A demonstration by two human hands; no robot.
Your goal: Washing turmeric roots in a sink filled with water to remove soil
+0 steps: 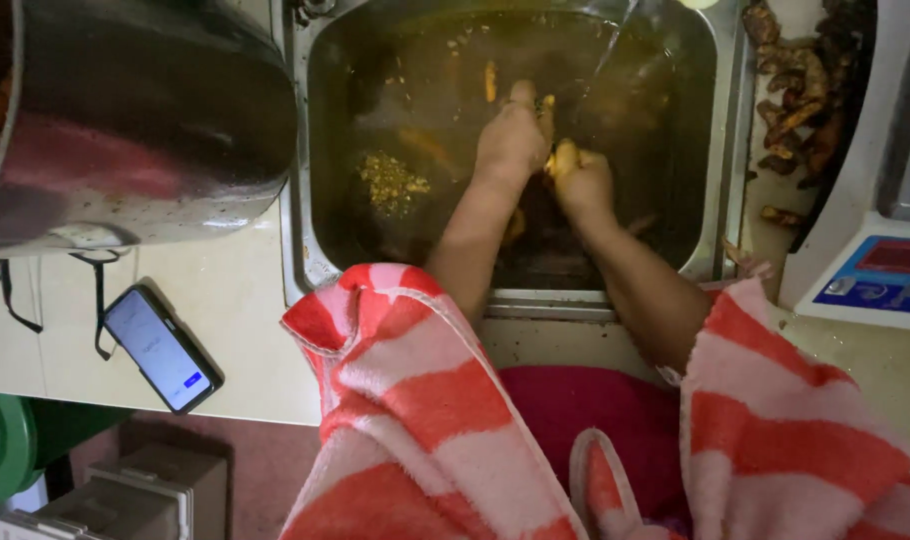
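A pale worktop (245,300) carries a steel sink (300,200) of murky yellow-brown water, with a big steel pot (145,120) and a lit phone (162,348) to its left, and a heap of brown roots (800,90) and a scale (875,275) to its right. Both hands are in the sink under a thin stream of water (610,50): the left hand (515,135) is curled, fingers pressed together, and the right hand (582,180) is closed around a yellowish root piece (565,157) held between the two, touching both.
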